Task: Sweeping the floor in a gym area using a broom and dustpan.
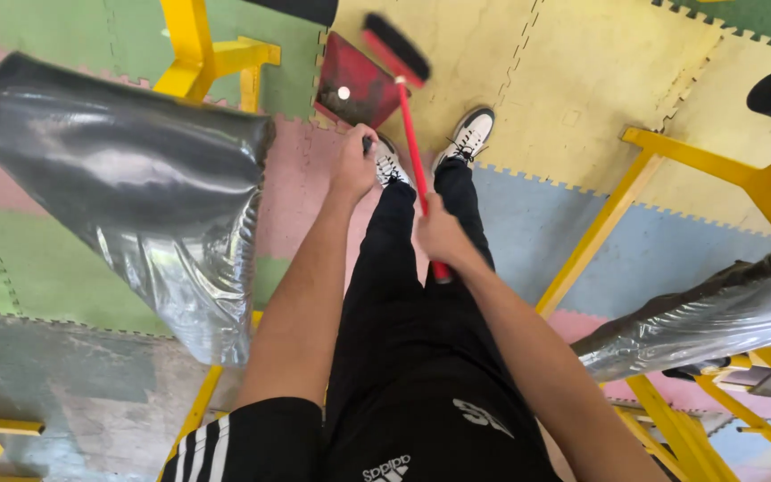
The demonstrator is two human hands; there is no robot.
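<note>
On the mat floor, at the feet: a red dustpan [354, 85] lies flat with a small pale ball or scrap in it, and a black-bristled brush [396, 45] sits at its far edge.
Left hand [354, 165]: closed round what looks like the dustpan's handle, though the fist hides most of it, so the exact hold is hard to tell.
Right hand [439, 234]: clenched round the red brush stick [410, 143], low on the shaft, near its end.
Brush head: blurred, lifted or moving just past the pan's mouth.
Floor [537, 62]: foam tiles, yellow, blue, pink and green, joined with toothed seams.
Shoes [470, 136]: black and white, just behind the pan.
Nearby: yellow metal frames [198, 54] and padded benches wrapped in shiny grey plastic [136, 178] on both sides.
Doing it well, as I judge: keep the pan's front lip pressed flat on the tiles, since the seams could catch dirt; use short strokes toward the pan, bristles low, so the light piece does not bounce out.
</note>
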